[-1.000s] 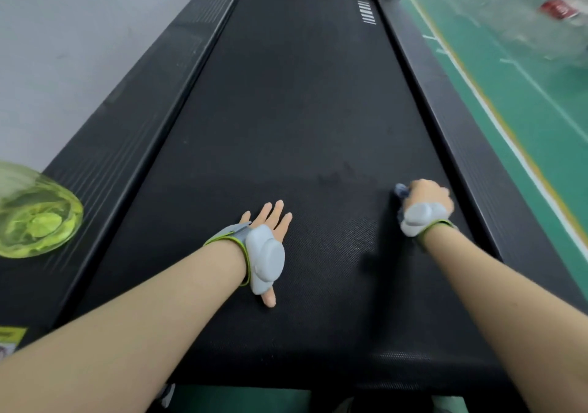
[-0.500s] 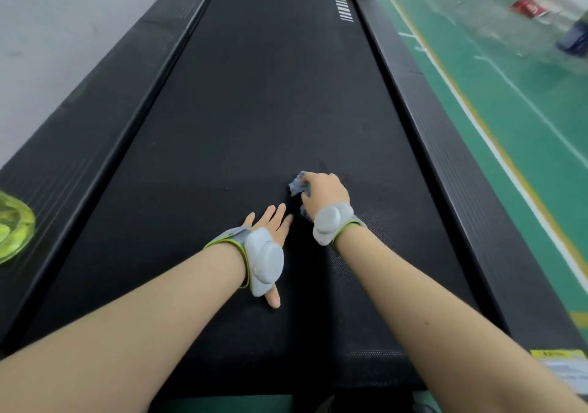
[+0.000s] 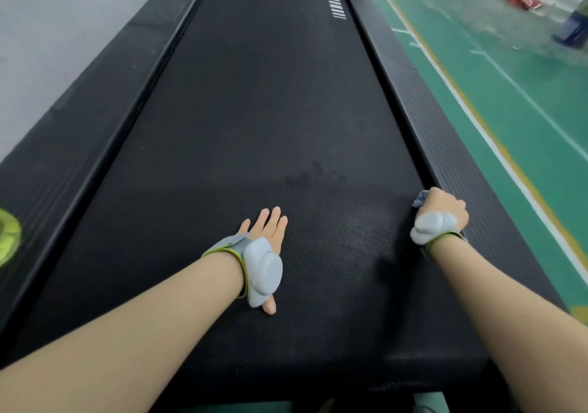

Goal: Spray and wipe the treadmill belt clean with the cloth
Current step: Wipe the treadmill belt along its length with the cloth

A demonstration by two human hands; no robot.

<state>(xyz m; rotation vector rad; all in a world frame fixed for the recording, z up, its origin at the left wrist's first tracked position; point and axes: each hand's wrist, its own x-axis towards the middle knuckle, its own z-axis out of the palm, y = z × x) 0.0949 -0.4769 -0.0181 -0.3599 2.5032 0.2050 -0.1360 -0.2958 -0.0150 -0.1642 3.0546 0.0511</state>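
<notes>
Head view: right grip (image 3: 444,210) clenched round bluish cloth (image 3: 420,197), only corner of cloth showing past knuckles, at right edge of treadmill belt (image 3: 254,110), just beside right side rail (image 3: 445,132). Left grip (image 3: 264,237) released, fingers straight, palm flat on belt near middle. Dark blotches (image 3: 315,175) on belt beyond both grips. Yellow-green translucent bottle (image 3: 8,237) on left side rail (image 3: 63,145), cut by frame edge; contents not discernible. Blurred blue container (image 3: 571,29) far off on green floor (image 3: 509,94).
</notes>
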